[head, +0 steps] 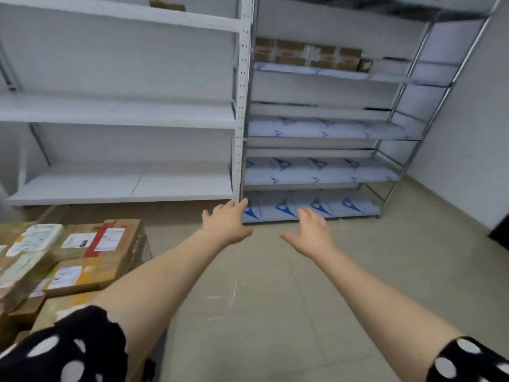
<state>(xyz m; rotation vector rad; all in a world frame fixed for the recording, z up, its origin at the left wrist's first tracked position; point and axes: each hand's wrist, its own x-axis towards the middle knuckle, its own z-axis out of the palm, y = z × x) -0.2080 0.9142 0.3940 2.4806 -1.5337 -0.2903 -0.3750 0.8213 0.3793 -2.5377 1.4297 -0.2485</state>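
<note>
Both my arms stretch forward over the tiled floor. My left hand [227, 223] is spread with straight fingers and holds nothing, its fingertips in line with the foot of a white shelf post [242, 106]. My right hand [311, 230] is also spread and empty, in front of the bottom level of a metal rack [396, 106]. A pile of cardboard parcels [91, 260] with white labels lies at the lower left, beside my left forearm.
White shelving [118, 114] fills the left wall, with one box on its top level [166, 4]. The metal rack carries brown boxes [305, 55] on an upper level and blue-printed white sheets [311, 205] on its lower levels. Beige floor [275, 299] lies ahead.
</note>
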